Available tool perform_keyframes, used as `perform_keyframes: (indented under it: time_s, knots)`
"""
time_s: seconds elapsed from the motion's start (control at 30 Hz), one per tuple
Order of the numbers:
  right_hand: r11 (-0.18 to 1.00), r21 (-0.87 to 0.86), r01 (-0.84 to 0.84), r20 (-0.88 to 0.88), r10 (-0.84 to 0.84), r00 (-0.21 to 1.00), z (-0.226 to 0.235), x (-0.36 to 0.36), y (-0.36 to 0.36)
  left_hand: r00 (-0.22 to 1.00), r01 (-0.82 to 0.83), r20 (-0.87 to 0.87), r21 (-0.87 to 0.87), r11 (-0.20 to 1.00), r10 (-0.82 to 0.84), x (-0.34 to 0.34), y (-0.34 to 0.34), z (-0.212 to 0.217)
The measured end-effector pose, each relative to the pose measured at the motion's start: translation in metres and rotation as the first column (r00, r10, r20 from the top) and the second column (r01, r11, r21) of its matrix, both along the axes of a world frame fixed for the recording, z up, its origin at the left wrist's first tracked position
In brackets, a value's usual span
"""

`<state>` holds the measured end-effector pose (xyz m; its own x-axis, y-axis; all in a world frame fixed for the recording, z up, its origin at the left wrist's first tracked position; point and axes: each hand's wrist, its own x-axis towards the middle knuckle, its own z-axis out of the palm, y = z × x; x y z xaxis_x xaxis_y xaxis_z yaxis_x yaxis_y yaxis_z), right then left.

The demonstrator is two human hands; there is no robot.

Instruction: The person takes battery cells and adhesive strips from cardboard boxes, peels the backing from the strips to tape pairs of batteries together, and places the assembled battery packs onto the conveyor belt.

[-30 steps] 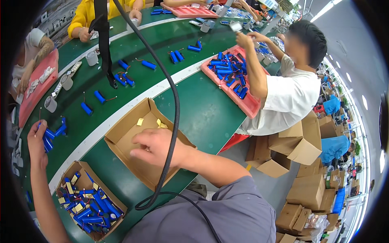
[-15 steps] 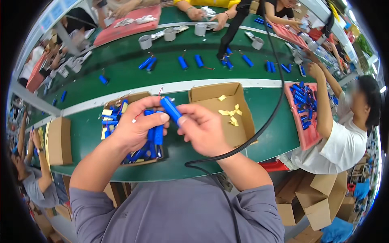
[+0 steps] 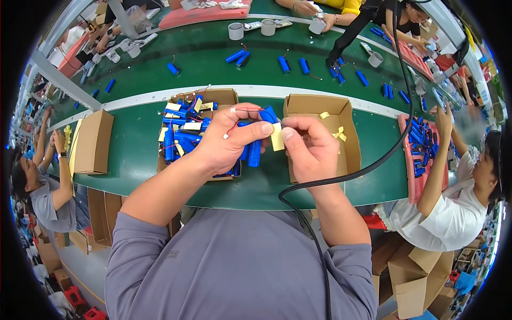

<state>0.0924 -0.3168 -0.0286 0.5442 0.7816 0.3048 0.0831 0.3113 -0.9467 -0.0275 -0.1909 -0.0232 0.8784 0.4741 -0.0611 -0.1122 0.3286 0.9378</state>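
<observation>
My left hand [image 3: 226, 138] is closed round blue shrink-wrapped battery packs. One pack [image 3: 268, 114] points up between thumb and fingers, and another pack [image 3: 254, 154] hangs below the thumb. Thin red wires with a small white plug run over my left fingers. At the upper pack's end a small yellow paper-like strip [image 3: 277, 137] hangs, and my right hand [image 3: 312, 149] pinches at its right edge. Whether the strip is stuck to the pack I cannot tell. Under my left hand stands a cardboard box [image 3: 226, 96] of blue packs, several bearing yellow strips.
A shallow cardboard box [image 3: 349, 154] with loose yellow pieces [image 3: 340, 133] stands at right. A black cable [image 3: 368, 169] loops past my right forearm. Blue packs [image 3: 284, 64] lie on the green surface beyond the white rail [image 3: 261, 92]. Co-workers sit on both sides; a pink tray [image 3: 404, 125] is at right.
A yellow strip now shows between my hands at the upper pack. My right fingers have shifted from the pack to the strip. The whole view has swung, moving the scene rightward.
</observation>
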Motion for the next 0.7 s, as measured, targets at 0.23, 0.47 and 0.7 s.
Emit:
perform_keyframes:
  time_s: [0.23, 0.47, 0.7]
  knots:
    - [0.998, -0.022, 0.064, 0.256, -0.056, 0.965, -0.001, 0.000, 0.000, 0.997, -0.069, -0.042, -0.083, 0.994, 0.066, 0.001, -0.009, 0.003]
    - [0.993, -0.017, 0.115, 0.418, -0.097, 0.903, 0.006, -0.001, -0.009, 0.990, -0.132, 0.035, 0.581, 0.803, 0.137, -0.002, -0.006, -0.006]
    - [0.994, -0.073, 0.081, 0.317, -0.054, 0.947, 0.008, -0.002, -0.011, 0.989, -0.147, 0.114, 0.711, 0.687, 0.093, -0.004, -0.001, -0.007]
